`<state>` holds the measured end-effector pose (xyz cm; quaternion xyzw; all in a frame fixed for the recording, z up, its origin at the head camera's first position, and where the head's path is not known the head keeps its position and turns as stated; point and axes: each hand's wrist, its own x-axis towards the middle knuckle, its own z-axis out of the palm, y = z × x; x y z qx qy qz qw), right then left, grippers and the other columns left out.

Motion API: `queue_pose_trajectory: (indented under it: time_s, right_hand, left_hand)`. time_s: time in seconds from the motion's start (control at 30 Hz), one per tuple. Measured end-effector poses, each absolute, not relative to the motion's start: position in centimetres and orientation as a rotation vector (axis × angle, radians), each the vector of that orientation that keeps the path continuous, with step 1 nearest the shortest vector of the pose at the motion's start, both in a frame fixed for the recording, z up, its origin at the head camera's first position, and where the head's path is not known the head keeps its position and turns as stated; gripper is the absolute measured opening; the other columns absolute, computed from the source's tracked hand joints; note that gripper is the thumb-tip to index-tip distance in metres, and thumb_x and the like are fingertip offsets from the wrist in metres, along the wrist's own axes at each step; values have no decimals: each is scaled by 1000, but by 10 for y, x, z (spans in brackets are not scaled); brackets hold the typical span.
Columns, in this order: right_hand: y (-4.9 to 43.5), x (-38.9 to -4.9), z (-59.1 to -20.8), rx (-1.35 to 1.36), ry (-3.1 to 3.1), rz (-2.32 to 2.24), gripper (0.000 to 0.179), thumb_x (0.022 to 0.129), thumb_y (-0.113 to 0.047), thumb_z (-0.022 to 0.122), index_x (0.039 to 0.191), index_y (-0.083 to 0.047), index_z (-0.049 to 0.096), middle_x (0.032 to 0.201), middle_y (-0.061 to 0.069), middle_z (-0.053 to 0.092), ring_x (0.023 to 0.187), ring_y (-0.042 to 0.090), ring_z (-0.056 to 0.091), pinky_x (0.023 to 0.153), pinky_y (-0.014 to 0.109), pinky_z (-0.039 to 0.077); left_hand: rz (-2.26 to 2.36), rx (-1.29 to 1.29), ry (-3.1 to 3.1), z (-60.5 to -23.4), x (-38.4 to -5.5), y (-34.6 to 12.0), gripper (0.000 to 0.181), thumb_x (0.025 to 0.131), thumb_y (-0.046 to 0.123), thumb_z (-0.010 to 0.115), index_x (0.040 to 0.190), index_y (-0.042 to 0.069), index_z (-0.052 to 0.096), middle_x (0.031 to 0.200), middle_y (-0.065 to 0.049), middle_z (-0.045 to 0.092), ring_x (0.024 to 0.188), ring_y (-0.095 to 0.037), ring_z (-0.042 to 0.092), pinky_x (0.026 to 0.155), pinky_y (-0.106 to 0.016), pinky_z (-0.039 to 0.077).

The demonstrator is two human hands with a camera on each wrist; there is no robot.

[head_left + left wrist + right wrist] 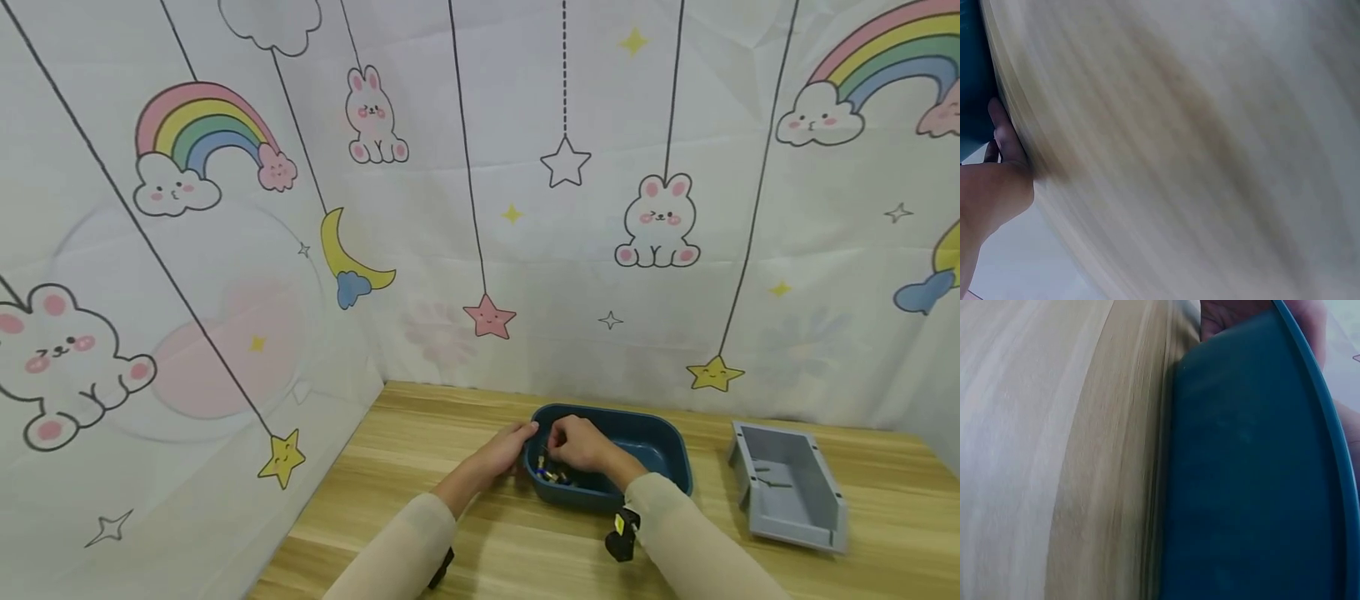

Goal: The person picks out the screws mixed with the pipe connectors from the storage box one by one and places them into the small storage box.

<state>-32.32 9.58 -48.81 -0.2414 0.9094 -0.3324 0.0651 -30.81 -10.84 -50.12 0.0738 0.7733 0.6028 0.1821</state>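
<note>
left hand: flat against blue tub wall, steadying, grip released | right hand: inside tub over small metal parts, grip unclear | counter

Tray set on table, near back wall. Small parts lying in tray's left end. Bin placed right of tray, apart. Left hand against tray's left wall; right hand inside tray, over parts.
</note>
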Motion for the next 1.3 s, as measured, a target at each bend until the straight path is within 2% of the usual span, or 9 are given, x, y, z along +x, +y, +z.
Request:
queue_pose_trajectory:
  time_s: [0.17, 0.47, 0.63, 0.83, 1.07, 1.3]
  right_hand:
    - [104, -323, -484, -745, 2764, -990, 13, 92, -2, 74, 86, -11, 67, 79, -3, 61, 68, 14, 55, 67, 35, 49]
    - [121, -320, -475, -842, 2768, -909, 15, 91, -2, 75, 85, -13, 67, 78, -5, 61, 67, 12, 55, 65, 33, 49]
    - [129, -314, -469, -896, 2777, -907, 15, 94, -3, 74, 85, -14, 68, 79, -6, 62, 69, 11, 55, 68, 32, 50]
    - [139, -308, -465, -981, 2782, -894, 17, 95, -3, 75, 84, -15, 68, 78, -9, 62, 69, 8, 55, 68, 30, 50]
    - [150, -301, -461, -1002, 2777, -910, 16, 94, -3, 75, 86, -14, 68, 78, -8, 60, 69, 7, 53, 67, 29, 49]
    - [159, -293, -457, -1000, 2757, -932, 13, 95, -1, 73, 88, -11, 69, 80, -7, 61, 70, 7, 55, 67, 29, 50]
  left_hand:
    - [1687, 211, 2196, -501, -309, -108, 59, 112, 51, 46, 146, 4, 55, 108, -9, 64, 78, -16, 57, 64, -29, 45]
    - [1670, 208, 2219, -499, -307, -107, 59, 112, 50, 46, 147, 3, 53, 123, -11, 63, 89, -20, 59, 67, -30, 47]
    - [1664, 203, 2234, -499, -306, -106, 57, 112, 49, 46, 146, 4, 54, 118, -12, 63, 81, -19, 57, 65, -30, 45]
    - [1680, 206, 2229, -500, -307, -106, 55, 112, 49, 46, 143, 4, 56, 118, -12, 64, 79, -18, 57, 63, -29, 45]
    - [1692, 225, 2218, -502, -309, -106, 55, 113, 47, 46, 141, 2, 57, 106, -10, 65, 72, -17, 56, 61, -28, 45]
    - [1676, 227, 2229, -502, -308, -106, 57, 112, 49, 45, 143, 2, 56, 111, -11, 64, 75, -18, 55, 63, -30, 44]
